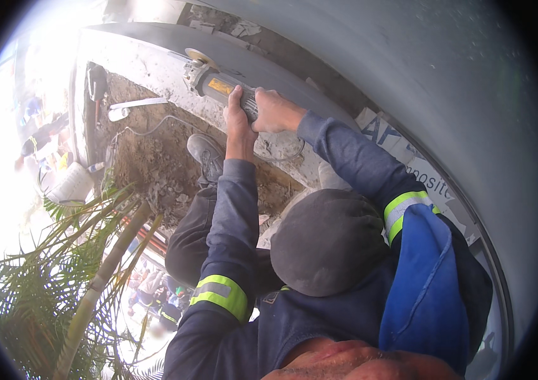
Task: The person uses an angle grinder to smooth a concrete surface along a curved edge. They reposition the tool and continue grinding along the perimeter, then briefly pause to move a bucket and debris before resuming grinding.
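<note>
An angle grinder (227,88) with a grey body and an orange-yellow label points away to the upper left. Its round, tan disc (201,59) sits at the far end, over or against a pale concrete ledge (148,66); whether it touches cannot be made out. My left hand (239,123) grips the body from the near side, thumb laid along it. Behind it, my right hand (274,112) is wrapped round the tool's rear end. Both forearms reach forward in dark blue sleeves with yellow-green bands.
Soil (148,152) fills a bed beside the ledge, where my shoe (205,152) stands. A thin cable (161,123) runs over it. A white bucket (71,185) lies tilted at left, near a palm (101,278). A large grey curved surface (446,76) rises at right.
</note>
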### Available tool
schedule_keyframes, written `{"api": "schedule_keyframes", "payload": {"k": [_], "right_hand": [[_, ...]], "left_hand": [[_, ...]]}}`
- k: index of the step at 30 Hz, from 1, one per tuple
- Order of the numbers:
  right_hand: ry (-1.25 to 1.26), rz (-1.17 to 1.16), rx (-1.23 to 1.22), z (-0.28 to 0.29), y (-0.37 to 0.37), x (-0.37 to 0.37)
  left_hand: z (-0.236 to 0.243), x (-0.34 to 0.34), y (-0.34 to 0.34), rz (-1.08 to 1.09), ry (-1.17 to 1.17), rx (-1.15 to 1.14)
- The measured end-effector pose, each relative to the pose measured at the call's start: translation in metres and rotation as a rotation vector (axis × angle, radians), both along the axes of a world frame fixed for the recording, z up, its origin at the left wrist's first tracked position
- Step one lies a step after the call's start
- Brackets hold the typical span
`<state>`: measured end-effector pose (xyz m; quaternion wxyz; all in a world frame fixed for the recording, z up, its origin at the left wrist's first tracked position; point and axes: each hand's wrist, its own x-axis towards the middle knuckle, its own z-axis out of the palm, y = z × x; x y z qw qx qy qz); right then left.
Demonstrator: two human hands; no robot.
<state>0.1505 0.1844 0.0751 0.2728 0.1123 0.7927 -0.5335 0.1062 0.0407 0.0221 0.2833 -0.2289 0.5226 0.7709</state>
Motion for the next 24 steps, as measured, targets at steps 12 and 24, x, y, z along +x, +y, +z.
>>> {"api": "schedule_keyframes", "payload": {"k": [12, 24], "right_hand": [[0.006, 0.036, 0.052, 0.002, 0.002, 0.013], [0.002, 0.038, 0.01, -0.013, -0.009, -0.01]], "left_hand": [[0.004, 0.016, 0.002, -0.057, 0.039, -0.035], [0.002, -0.006, -0.004, 0.015, 0.004, -0.046]]}}
